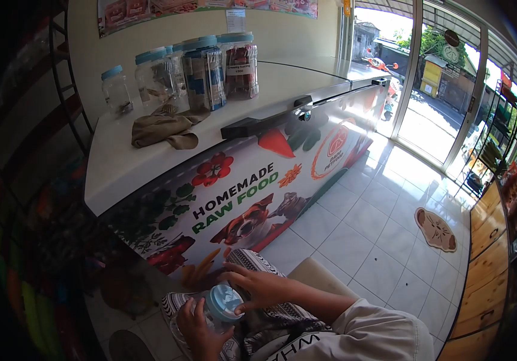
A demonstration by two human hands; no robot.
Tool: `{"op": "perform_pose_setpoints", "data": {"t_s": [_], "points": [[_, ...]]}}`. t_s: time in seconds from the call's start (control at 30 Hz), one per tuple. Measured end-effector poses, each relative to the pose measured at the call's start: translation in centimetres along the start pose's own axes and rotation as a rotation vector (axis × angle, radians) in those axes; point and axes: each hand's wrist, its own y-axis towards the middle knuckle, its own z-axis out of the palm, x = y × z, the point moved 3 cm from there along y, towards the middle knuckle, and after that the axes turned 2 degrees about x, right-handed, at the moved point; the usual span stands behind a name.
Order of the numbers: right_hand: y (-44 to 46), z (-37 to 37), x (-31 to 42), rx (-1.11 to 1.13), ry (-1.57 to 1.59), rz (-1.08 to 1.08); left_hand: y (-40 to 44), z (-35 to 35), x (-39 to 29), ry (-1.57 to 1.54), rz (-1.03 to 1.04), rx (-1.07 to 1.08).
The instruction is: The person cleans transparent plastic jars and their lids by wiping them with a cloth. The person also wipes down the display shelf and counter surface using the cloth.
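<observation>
A clear plastic jar with a light blue lid [225, 301] rests on the person's lap at the bottom of the view. My left hand [197, 328] is wrapped round the jar's body, below the lid. At the lid's right side is my right hand [257, 287], its thumb on the lid's edge and its fingers apart, stretched over the far side. The lid sits on top of the jar. What the jar holds is hidden by my left hand and the lid.
A white chest freezer [108, 171] bears several blue-lidded jars [204, 69] and a crumpled brown cloth [165, 129]. Wooden drawers [487, 283] line the right side. A cat-face mat [435, 229] lies on the tiled floor [369, 240] near the glass door [439, 90].
</observation>
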Motion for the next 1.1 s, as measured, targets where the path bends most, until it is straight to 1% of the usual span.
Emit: {"op": "perform_pose_setpoints", "data": {"t_s": [0.07,0.17,0.23,0.27,0.33,0.37,0.4,0.43,0.47,0.5,0.53,0.57,0.63,0.67,0.7,0.73,0.77,0.8,0.83,0.9,0.93,0.97,1.0,1.03,1.1], "points": [[-0.2,-0.2,0.9,-0.159,-0.076,-0.307,-0.1,0.1,0.0,0.020,-0.004,0.017],[0.1,1.1,0.6,-0.042,0.025,-0.388,0.1,-0.2,-0.5,0.057,-0.019,0.063],[0.5,1.2,-1.2,0.180,0.116,0.175,0.1,-0.1,-0.8,0.080,-0.032,0.088],[0.6,1.7,-1.8,0.182,0.117,0.172,-0.1,0.2,-0.8,0.083,-0.046,0.052],[1.1,3.6,-4.3,0.315,0.144,0.507,-0.4,0.7,-0.7,0.097,-0.080,0.003],[0.9,3.7,-4.1,0.341,0.141,0.478,-0.6,1.0,-0.5,0.100,-0.061,0.037],[0.3,2.7,-3.5,0.144,0.138,0.317,-1.0,1.0,-0.2,0.108,-0.057,0.065],[0.0,1.9,-2.9,-0.043,0.150,0.148,-1.3,0.8,0.1,0.140,-0.112,0.039],[0.0,1.9,-2.1,0.010,0.165,0.101,-1.3,0.8,0.0,0.116,-0.102,0.048],[-0.1,1.5,-0.4,0.016,0.142,-0.151,-1.3,0.6,-0.1,0.088,-0.088,0.054],[0.2,1.6,0.6,0.033,0.138,-0.290,-1.3,0.3,0.0,0.112,-0.136,0.027],[0.4,1.6,1.6,0.050,0.137,-0.430,-1.4,0.2,-0.1,0.106,-0.138,0.037],[0.3,2.4,1.1,0.075,0.045,-0.053,-1.8,0.4,-0.3,0.098,-0.150,0.027],[0.2,3.1,0.3,-0.032,0.054,0.013,-2.2,0.5,-0.6,0.123,-0.120,-0.032],[0.5,4.5,-0.8,-0.020,0.049,0.003,-2.4,0.6,-0.9,0.147,-0.086,-0.087],[0.7,5.9,-2.7,0.003,0.116,0.170,-2.6,0.7,-1.0,0.146,-0.098,-0.098],[0.7,6.4,-3.7,0.033,0.174,0.338,-2.8,0.9,-1.1,0.214,-0.103,-0.077],[0.9,5.8,-3.2,0.121,0.109,0.306,-3.1,1.1,-1.3,0.279,-0.115,-0.058],[1.0,5.1,-2.8,0.151,0.086,0.296,-3.4,0.8,-1.3,0.270,-0.145,-0.082],[1.1,3.4,-1.3,0.068,0.272,-0.014,-3.6,-0.7,-1.7,0.240,-0.143,-0.090],[1.4,2.5,-0.1,0.119,0.262,-0.021,-3.4,-1.7,-1.8,0.232,-0.191,-0.111],[1.8,1.6,2.1,0.132,0.205,-0.240,-3.2,-2.8,-2.1,0.186,-0.183,-0.085],[1.3,1.9,3.0,0.160,0.202,-0.357,-3.7,-3.5,-2.5,0.143,-0.183,-0.051],[0.7,2.2,3.9,0.188,0.204,-0.474,-4.2,-4.1,-2.8,0.156,-0.237,-0.051],[1.5,2.3,3.4,0.198,0.095,-0.368,-3.4,-5.5,-3.1,0.157,-0.126,0.023]]}}
